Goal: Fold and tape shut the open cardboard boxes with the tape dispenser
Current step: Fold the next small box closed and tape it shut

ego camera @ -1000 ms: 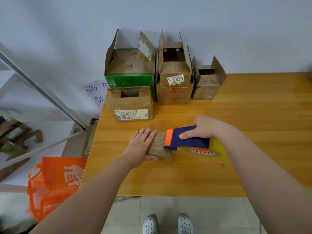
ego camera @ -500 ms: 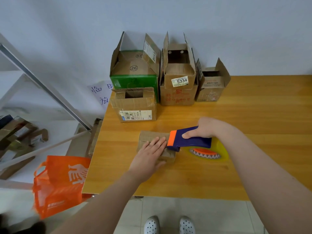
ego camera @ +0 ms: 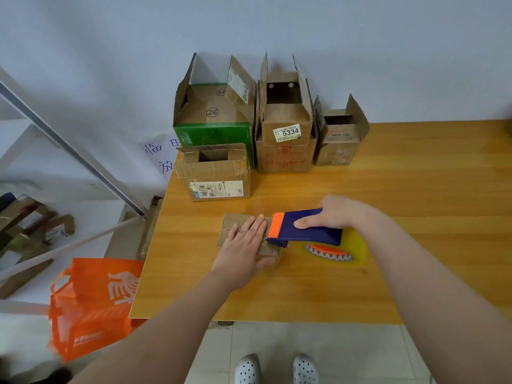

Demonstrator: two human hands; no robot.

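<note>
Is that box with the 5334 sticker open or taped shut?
Open. The box with the 5334 sticker has two side flaps standing upright, and its dark inside shows between them.

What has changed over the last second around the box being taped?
The left hand slid right along the top of the small box toward the tape dispenser, baring the box's left end, and presses flat. The right hand still grips the dispenser at the box's right end. The open boxes behind stayed put.
</note>
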